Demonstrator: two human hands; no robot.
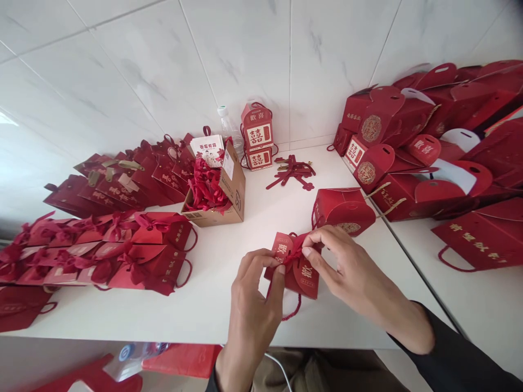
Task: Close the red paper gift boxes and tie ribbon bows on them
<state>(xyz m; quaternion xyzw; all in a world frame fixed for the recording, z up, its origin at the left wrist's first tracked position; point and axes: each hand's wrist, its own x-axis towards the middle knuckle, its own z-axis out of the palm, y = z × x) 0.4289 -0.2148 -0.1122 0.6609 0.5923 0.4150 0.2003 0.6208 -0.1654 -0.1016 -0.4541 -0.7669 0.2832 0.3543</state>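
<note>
Small red gift bag (297, 269), pinched by left hand (254, 294), right hand (347, 272)

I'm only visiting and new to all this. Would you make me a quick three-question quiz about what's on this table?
1. True or false: both hands grip the small red gift bag.
2. What fills the open cardboard box? A) red ribbons B) bottles C) coins
3. Where do the two stacked red boxes stand?

Key
1. True: the left hand and right hand pinch it at its ribbon.
2. A.
3. Against the tiled wall, behind the cardboard box.
</note>
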